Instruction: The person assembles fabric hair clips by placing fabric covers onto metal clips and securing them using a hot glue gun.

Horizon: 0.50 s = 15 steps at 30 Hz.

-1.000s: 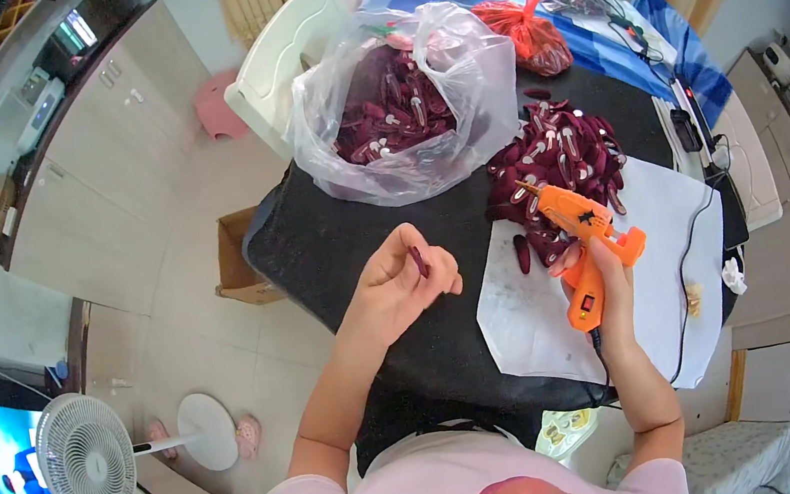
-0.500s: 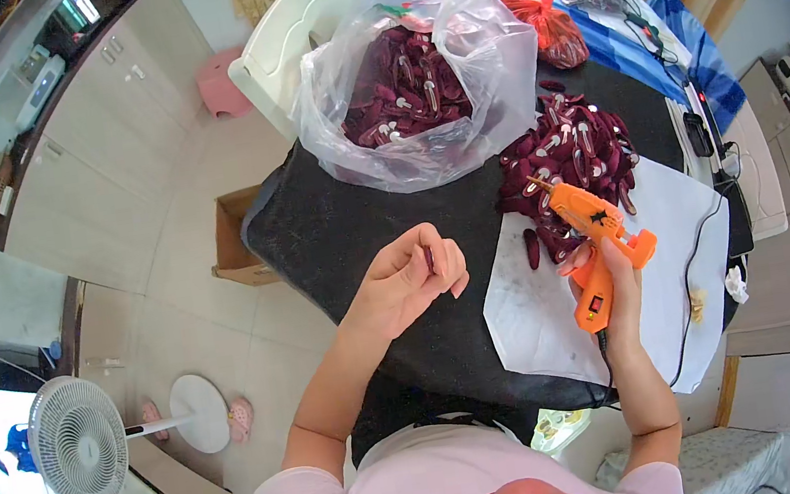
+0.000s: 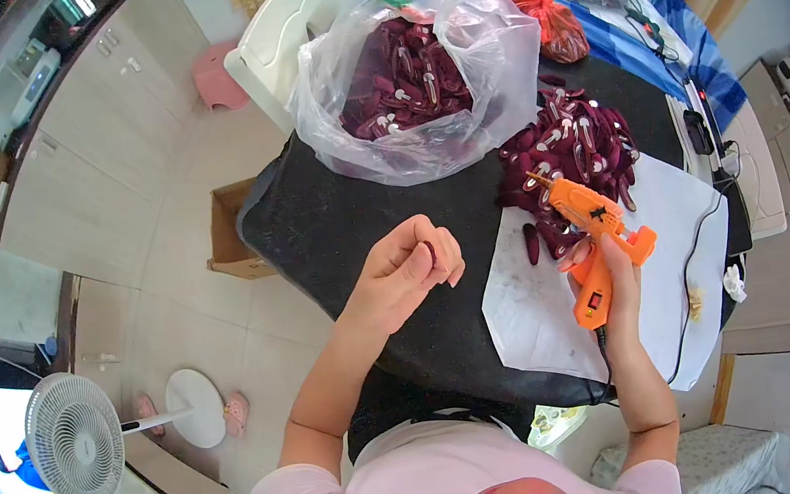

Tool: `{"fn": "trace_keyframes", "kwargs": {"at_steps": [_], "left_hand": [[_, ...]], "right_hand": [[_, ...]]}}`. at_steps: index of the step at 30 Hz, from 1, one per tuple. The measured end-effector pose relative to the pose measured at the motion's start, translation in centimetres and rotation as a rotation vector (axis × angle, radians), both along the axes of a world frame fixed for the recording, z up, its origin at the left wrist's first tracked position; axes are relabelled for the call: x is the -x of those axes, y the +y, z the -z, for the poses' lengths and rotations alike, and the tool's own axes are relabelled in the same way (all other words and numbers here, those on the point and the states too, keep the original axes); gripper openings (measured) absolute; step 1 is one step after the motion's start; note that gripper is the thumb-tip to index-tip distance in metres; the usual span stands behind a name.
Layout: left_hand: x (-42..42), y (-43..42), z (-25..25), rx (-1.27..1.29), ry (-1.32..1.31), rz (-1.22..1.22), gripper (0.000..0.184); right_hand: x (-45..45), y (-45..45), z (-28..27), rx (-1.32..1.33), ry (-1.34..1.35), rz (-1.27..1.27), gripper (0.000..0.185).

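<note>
My left hand [image 3: 412,270] is closed in a pinch over the black tabletop, with the dark red edge of a fabric-covered hair clip [image 3: 432,254] showing between thumb and fingers. Most of that clip is hidden. Wrapped around the handle of an orange hot glue gun [image 3: 586,207], my right hand [image 3: 619,278] is held above a white sheet [image 3: 536,318]. The gun's nozzle points up and left, in front of a heap of burgundy hair clips [image 3: 566,137] with metal parts showing. One loose clip [image 3: 531,243] lies left of the gun.
A clear plastic bag [image 3: 383,163] full of similar clips stands at the back of the table. Behind the heap sits a red bag [image 3: 561,26]. The gun's black cord [image 3: 603,349] hangs toward the table's front edge. A white fan [image 3: 84,442] stands at left.
My left hand has turned slightly, so more of the hair clip's edge shows. The right hand and glue gun stay nearly still; the view has shifted slightly.
</note>
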<state>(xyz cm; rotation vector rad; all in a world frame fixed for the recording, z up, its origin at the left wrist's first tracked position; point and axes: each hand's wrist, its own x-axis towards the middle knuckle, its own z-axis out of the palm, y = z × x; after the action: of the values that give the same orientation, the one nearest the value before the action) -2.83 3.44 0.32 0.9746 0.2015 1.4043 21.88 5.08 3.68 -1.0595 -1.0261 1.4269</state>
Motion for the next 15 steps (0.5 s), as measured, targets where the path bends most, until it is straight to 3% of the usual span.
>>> {"fn": "trace_keyframes", "kwargs": {"at_steps": [10, 15], "left_hand": [[0.1, -0.2, 0.3, 0.056, 0.105, -0.178, 0.022], [-0.1, -0.1, -0.6, 0.081, -0.088, 0.035, 0.050]], "right_hand": [[-0.3, -0.1, 0.1, -0.006, 0.020, -0.039, 0.028], [-0.1, -0.2, -0.1, -0.025, 0.018, -0.030, 0.028]]}}
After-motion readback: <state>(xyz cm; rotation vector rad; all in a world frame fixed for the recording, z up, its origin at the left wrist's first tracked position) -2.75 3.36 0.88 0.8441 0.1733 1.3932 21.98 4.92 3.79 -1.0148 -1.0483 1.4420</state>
